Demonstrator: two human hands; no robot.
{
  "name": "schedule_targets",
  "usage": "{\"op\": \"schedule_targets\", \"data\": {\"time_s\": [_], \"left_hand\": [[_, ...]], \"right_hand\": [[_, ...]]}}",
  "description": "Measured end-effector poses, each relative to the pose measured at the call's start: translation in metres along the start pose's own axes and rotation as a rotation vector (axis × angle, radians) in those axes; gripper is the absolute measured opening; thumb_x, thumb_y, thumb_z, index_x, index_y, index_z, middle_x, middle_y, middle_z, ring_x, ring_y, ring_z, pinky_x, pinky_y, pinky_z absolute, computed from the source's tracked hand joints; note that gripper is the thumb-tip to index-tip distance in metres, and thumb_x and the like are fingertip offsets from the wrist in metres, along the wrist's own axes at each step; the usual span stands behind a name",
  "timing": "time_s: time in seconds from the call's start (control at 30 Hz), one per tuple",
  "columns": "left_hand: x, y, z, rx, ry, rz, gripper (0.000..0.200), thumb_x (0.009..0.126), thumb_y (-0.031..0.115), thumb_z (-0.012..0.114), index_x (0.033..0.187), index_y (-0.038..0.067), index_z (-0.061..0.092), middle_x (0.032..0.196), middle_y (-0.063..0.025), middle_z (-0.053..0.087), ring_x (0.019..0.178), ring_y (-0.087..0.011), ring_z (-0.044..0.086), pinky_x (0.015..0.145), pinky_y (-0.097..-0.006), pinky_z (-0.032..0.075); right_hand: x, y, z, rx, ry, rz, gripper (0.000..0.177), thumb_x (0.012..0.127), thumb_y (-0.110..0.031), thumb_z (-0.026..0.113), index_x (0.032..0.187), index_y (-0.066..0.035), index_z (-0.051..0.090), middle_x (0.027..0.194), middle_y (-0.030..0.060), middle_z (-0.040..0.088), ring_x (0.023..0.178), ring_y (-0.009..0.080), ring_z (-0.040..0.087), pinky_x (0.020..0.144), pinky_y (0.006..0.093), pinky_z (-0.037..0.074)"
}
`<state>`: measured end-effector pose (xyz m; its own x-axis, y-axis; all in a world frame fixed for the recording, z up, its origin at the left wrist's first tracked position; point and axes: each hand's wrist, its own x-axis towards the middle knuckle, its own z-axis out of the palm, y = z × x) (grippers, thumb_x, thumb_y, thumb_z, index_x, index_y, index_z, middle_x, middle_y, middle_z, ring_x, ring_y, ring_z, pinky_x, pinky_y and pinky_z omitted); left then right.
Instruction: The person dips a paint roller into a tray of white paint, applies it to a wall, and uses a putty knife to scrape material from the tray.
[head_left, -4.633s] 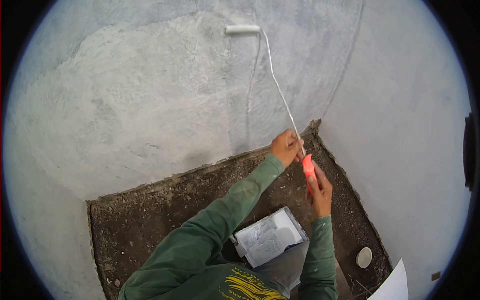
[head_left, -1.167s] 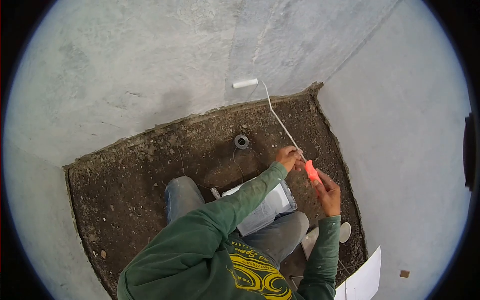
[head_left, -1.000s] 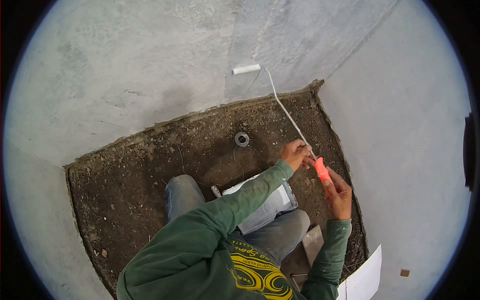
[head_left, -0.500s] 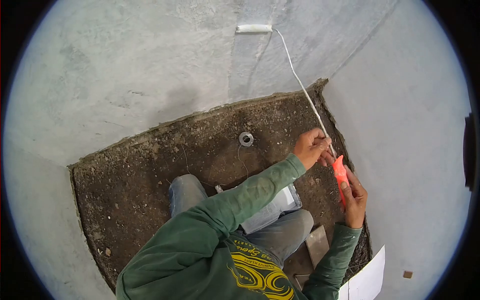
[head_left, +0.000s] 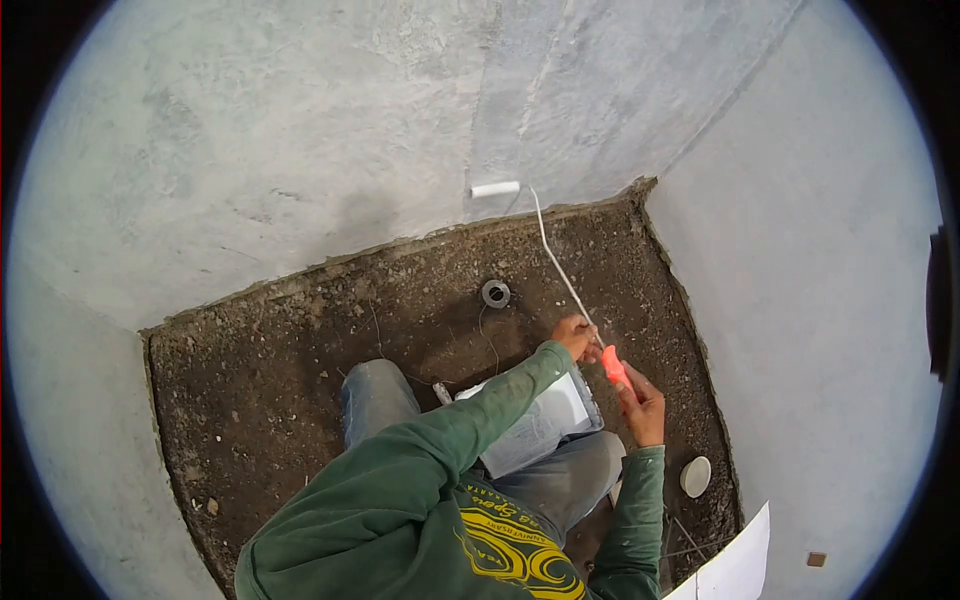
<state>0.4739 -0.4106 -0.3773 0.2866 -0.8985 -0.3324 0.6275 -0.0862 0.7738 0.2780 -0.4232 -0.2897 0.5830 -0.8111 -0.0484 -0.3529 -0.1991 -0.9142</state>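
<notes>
A paint roller (head_left: 495,189) with a white sleeve rests against the grey wall, low down near the floor line. Its thin white rod runs down to an orange handle (head_left: 615,366). My right hand (head_left: 643,405) is closed around that handle. Higher up, my left hand (head_left: 575,338) pinches the rod just above the handle. Below my left forearm, a paint tray (head_left: 540,425) holding white paint sits between my legs, partly covered by the sleeve.
A metal ring-shaped piece (head_left: 495,293) lies on the rough dirt floor (head_left: 270,400), thin wire beside it. To my right are a round white lid or cup (head_left: 695,477) and a white sheet (head_left: 735,560). Walls (head_left: 820,280) close in on both sides.
The roller has come down the wall to near its base. Both hands have moved down and left with it. The round white object at right now shows.
</notes>
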Motion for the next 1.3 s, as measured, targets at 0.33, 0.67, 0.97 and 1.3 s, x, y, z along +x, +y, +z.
{"op": "schedule_targets", "data": {"time_s": [0.33, 0.67, 0.97, 1.3], "left_hand": [[0.002, -0.033, -0.035, 0.09, 0.133, -0.145, 0.015, 0.093, 0.014, 0.053, 0.098, 0.0, 0.055, 0.087, -0.0146, 0.063, 0.07, -0.0245, 0.068, 0.054, -0.0346, 0.056], [0.022, -0.028, -0.06, 0.088, 0.178, -0.192, 0.014, 0.092, 0.014, 0.054, 0.097, 0.001, 0.057, 0.086, -0.0139, 0.066, 0.07, -0.0232, 0.068, 0.054, -0.0336, 0.056], [-0.014, 0.018, -0.02, 0.039, 0.008, -0.027, 0.015, 0.094, 0.015, 0.054, 0.096, 0.0, 0.053, 0.086, -0.014, 0.065, 0.071, -0.0219, 0.069, 0.05, -0.0287, 0.054], [-0.064, 0.103, 0.038, 0.002, -0.195, 0.212, 0.015, 0.094, 0.013, 0.052, 0.097, -0.002, 0.049, 0.084, -0.0156, 0.064, 0.069, -0.0218, 0.068, 0.051, -0.0266, 0.052]], "right_hand": [[-0.003, 0.034, 0.029, -0.147, -0.018, 0.046, 0.04, 0.083, -0.02, 0.069, 0.118, -0.003, 0.062, 0.112, 0.0143, 0.066, 0.1, 0.0166, 0.062, 0.089, 0.0279, 0.046], [0.017, 0.024, 0.05, -0.128, -0.047, 0.141, 0.04, 0.082, -0.022, 0.071, 0.117, -0.004, 0.063, 0.095, 0.0054, 0.069, 0.061, 0.0071, 0.052, 0.058, 0.0236, 0.047], [0.005, -0.017, 0.014, 0.08, -0.033, 0.073, 0.038, 0.084, -0.01, 0.067, 0.12, 0.001, 0.06, 0.113, 0.0077, 0.063, 0.097, 0.0125, 0.059, 0.085, 0.0246, 0.047], [-0.015, -0.103, -0.022, 0.037, 0.038, -0.047, 0.041, 0.086, -0.015, 0.066, 0.124, -0.004, 0.058, 0.094, 0.0, 0.064, 0.058, 0.002, 0.044, 0.05, 0.0172, 0.036]]}}
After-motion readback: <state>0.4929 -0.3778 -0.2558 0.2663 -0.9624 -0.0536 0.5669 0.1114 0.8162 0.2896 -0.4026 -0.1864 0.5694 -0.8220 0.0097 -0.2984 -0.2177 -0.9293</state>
